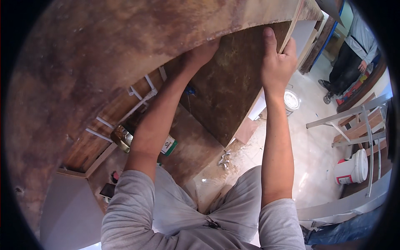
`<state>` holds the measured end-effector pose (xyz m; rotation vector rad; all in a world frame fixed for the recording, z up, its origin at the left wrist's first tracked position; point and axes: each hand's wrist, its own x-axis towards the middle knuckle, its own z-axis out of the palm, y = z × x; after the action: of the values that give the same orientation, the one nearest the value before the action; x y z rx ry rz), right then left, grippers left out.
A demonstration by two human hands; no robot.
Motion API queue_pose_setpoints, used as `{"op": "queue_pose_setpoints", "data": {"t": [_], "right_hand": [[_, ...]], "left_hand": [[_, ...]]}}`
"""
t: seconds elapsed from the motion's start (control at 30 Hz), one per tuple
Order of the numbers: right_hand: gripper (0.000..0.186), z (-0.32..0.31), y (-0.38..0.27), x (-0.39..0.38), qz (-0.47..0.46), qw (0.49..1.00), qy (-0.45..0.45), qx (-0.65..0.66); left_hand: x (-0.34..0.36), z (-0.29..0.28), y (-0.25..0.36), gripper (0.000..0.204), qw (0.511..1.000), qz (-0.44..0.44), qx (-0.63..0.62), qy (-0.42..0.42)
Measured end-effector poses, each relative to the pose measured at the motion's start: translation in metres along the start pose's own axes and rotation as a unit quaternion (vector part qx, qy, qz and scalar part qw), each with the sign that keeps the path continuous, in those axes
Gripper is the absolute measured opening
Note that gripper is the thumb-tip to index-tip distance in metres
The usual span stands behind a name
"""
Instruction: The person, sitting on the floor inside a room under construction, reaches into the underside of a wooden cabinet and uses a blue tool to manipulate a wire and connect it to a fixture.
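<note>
Just beyond the lip of a large board [83,62], which fills the near left, a dark brown panel [233,87] stands between the person's arms, its pale edge running along the right. The right hand [278,68] has that edge pinched: thumb straight against the panel's broad face, fingers curled round the other side. The left hand [204,54] reaches in under the board's lip at the panel's far left; its fingers are hidden, so I cannot tell how far they are spread or whether they hold anything.

The step in hand seems to be steadying or positioning the panel. A next move would likely call for even pressure from both hands, keeping the panel clear of the lip.

Both pieces look like wood, flat and blotchy with stain; the lip appears as a sweeping curve, perhaps bent by the lens. Left of the panel are slim white pipes [143,101] and a green-and-white box [168,146]. Crumpled scraps [225,160] lie on the pale, dusty floor [310,141], and a round white bucket [291,101] stands to the right.
</note>
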<state>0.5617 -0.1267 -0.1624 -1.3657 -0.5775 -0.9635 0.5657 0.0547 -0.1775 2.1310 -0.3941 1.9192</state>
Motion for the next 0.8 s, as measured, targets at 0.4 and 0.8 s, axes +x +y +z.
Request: {"op": "queue_pose_setpoints", "data": {"t": [0.4,0.8], "right_hand": [[0.045,0.0,-0.001,0.0,-0.011,1.0,-0.001,-0.009],[0.044,-0.002,-0.003,0.0,0.0,1.0,-0.009,-0.022]], "left_hand": [[-0.016,0.004,0.013,0.02,0.985,-0.138,-0.058,0.081],[-0.01,0.005,0.012,0.012,0.999,-0.018,0.028,0.015]]}}
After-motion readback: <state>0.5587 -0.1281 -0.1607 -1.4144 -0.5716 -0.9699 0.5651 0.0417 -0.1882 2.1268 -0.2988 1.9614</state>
